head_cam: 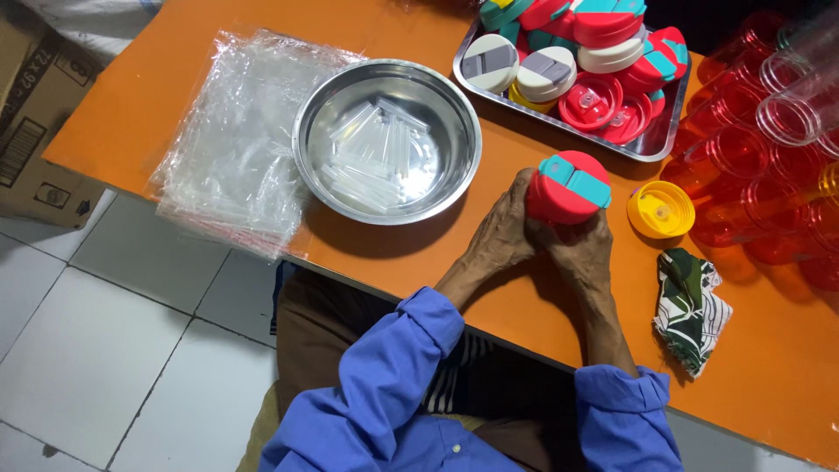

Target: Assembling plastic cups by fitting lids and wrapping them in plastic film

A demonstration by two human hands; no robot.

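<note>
Both hands grip a red bottle lid with a teal flip cap [571,186] just above the orange table [769,367]. My left hand [504,232] wraps its left side, fingers curled against it. My right hand [580,249] holds it from below and behind. A yellow lid [661,210] lies upside down on the table just right of the hands. A steel bowl [315,144] holding several clear plastic straws [374,153] stands to the left of the hands.
A steel tray [651,144] at the back holds several red, white and teal lids. Red and clear tumblers [743,157] crowd the right side. A stack of clear plastic bags [232,140] lies left of the bowl. A patterned cloth [690,306] lies at the right. A cardboard box [35,114] sits on the floor.
</note>
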